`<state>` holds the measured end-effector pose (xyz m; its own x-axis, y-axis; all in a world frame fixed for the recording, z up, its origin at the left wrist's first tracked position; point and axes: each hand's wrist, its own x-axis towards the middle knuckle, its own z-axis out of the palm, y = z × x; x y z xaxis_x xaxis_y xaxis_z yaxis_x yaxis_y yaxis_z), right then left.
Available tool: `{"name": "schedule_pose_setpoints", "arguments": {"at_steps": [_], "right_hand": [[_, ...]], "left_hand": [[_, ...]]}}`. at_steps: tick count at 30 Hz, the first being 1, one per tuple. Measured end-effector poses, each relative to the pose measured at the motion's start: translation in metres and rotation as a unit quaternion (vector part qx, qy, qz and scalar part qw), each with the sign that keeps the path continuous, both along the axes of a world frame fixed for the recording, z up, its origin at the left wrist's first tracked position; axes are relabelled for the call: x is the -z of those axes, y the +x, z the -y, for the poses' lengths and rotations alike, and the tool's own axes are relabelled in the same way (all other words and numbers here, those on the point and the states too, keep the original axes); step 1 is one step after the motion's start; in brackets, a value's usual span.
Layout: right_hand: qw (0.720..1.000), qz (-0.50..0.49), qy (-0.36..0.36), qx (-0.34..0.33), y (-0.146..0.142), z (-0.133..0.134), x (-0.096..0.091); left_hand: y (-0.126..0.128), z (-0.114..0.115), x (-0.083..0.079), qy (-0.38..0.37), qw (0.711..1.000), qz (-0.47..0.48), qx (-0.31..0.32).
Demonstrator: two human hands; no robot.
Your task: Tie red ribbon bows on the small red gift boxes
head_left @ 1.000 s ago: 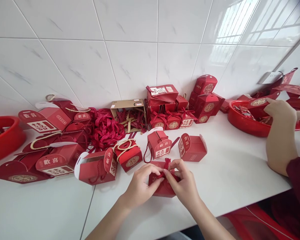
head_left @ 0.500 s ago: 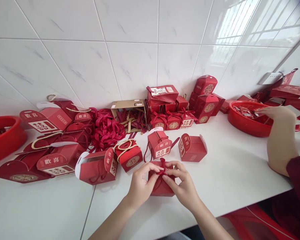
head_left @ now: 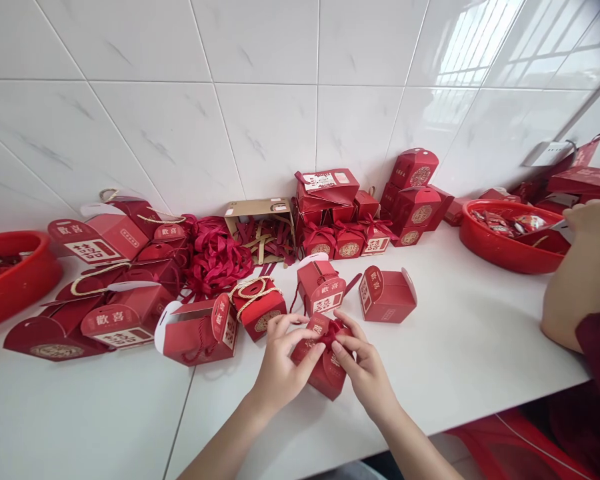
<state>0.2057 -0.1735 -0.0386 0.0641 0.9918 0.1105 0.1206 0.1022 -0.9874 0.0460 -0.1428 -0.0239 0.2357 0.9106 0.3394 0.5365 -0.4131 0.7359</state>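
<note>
A small red gift box [head_left: 326, 381] sits on the table in front of me, turned at an angle. On its top is a dark red ribbon [head_left: 333, 331] gathered into a bow. My left hand [head_left: 285, 357] pinches the ribbon from the left, thumb at the knot and fingers over the box top. From the other side my right hand [head_left: 363, 367] closes thumb and fingers on the ribbon. Just beyond stand an open red box [head_left: 321, 283] and another open box [head_left: 389, 297]. A red box with gold cord [head_left: 258, 308] is left of them.
Left are more open boxes [head_left: 200, 333], a heap of red ribbon [head_left: 217, 257] and a red basin [head_left: 25, 280]. Tied boxes [head_left: 350, 241] stand by the wall. At right, another person's arm [head_left: 580, 280] is beside a red basin of sweets [head_left: 515, 257].
The box has turned between my hands, and the ribbon is drawn closer into a bow. The other person's hand has moved right, away from over the basin.
</note>
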Motion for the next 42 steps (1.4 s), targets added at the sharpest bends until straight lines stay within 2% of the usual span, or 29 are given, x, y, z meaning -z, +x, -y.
{"name": "schedule_pose_setpoints", "arguments": {"at_steps": [6, 9, 13, 17, 22, 26, 30, 31, 33, 35, 39, 42], "right_hand": [[0.999, 0.027, -0.015, -0.043, 0.008, 0.007, -0.005], [0.996, 0.067, -0.011, -0.063, 0.019, 0.01, -0.008], [0.99, 0.136, 0.031, -0.03, 0.033, 0.012, -0.012], [0.979, 0.189, 0.053, -0.053, 0.038, 0.01, -0.016], [0.977, 0.2, 0.033, -0.074, 0.039, 0.007, -0.019], [0.974, 0.213, 0.019, -0.072, 0.046, 0.012, -0.036], [0.955, 0.223, -0.056, -0.189, 0.054, 0.02, -0.063], [0.948, 0.241, -0.061, -0.197, 0.055, 0.019, -0.068], [0.949, 0.268, -0.038, -0.163, 0.054, 0.011, -0.074], [0.957, 0.257, -0.005, -0.133, 0.05, 0.0, -0.075], [0.947, 0.248, -0.01, -0.203, 0.042, -0.015, -0.068], [0.937, 0.27, -0.033, -0.22, 0.041, -0.016, -0.062]], "left_hand": [[-0.003, -0.004, -0.004, -0.082, 0.996, 0.027, 0.02], [-0.004, -0.005, -0.008, -0.069, 0.997, 0.012, 0.028], [-0.006, -0.004, -0.017, -0.05, 0.998, -0.015, 0.044], [-0.006, -0.005, -0.025, -0.073, 0.995, -0.015, 0.063], [-0.005, -0.009, -0.033, -0.107, 0.991, -0.038, 0.077], [-0.008, -0.01, -0.034, -0.109, 0.989, -0.045, 0.089], [-0.011, -0.011, -0.034, -0.098, 0.987, -0.058, 0.116], [-0.011, -0.012, -0.034, -0.092, 0.986, -0.063, 0.122], [-0.012, -0.014, -0.034, -0.083, 0.985, -0.072, 0.13], [-0.014, -0.015, -0.035, -0.077, 0.985, -0.076, 0.137], [-0.017, -0.016, -0.039, -0.072, 0.984, -0.079, 0.142], [-0.017, -0.015, -0.04, -0.073, 0.984, -0.083, 0.137]]}}
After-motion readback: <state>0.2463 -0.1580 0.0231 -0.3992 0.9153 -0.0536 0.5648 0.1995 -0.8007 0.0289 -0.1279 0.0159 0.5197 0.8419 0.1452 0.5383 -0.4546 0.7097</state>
